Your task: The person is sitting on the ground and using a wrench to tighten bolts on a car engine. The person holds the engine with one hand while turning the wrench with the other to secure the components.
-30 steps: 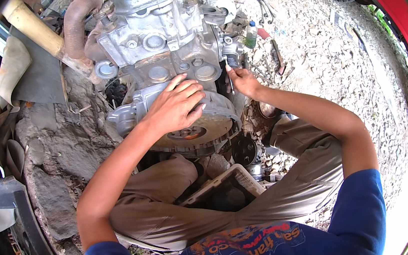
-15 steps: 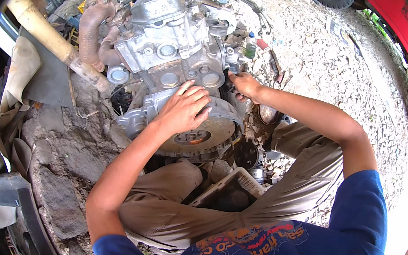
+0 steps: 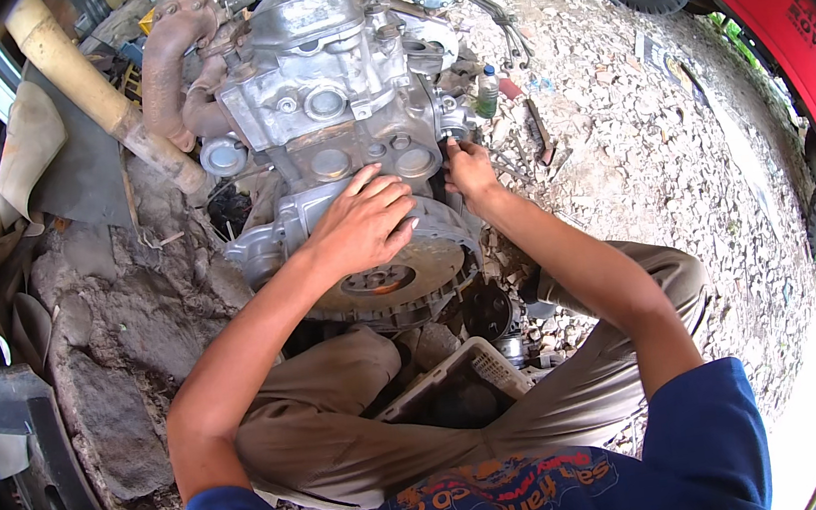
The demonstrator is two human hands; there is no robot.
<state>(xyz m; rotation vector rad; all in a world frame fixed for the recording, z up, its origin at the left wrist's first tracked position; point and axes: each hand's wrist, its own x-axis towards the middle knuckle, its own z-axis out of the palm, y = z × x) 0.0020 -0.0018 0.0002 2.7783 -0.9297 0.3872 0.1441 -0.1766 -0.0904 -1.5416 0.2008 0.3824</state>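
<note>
A grey metal engine block (image 3: 326,133) stands in front of me, its flywheel (image 3: 401,281) facing my lap. My left hand (image 3: 364,222) lies with fingers stretched over the housing edge just above the flywheel, holding nothing. At the block's right side, my right hand (image 3: 469,169) is closed, thumb and fingers pinched beside a small metal fitting (image 3: 454,117). Whatever is between those fingertips, if anything, is hidden. From the block's upper left curves a rusty brown manifold pipe (image 3: 162,76).
A light plastic basket (image 3: 485,357) sits between my legs. Right of the engine, a small bottle (image 3: 487,93) stands on gravel (image 3: 637,148). A bamboo pole (image 3: 86,80) leans at the left above large rocks (image 3: 121,388). A red vehicle (image 3: 784,21) stands at the far right.
My right hand has moved inward against the engine's side, its forearm swinging left. The left hand stays on the housing. The whole view has shifted slightly.
</note>
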